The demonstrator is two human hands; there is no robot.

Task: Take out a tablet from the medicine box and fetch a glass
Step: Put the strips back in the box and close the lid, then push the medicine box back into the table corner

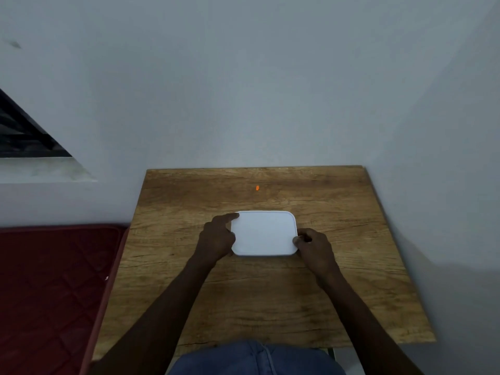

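1 medicine box (263,234), lid on: left hand (216,238) & right hand (313,246) grip sides; 1 orange tablet (257,188) behind.

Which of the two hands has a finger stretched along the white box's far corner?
The left hand: its forefinger reaches up to the far left corner of the medicine box, while the right hand pinches the near right edge.
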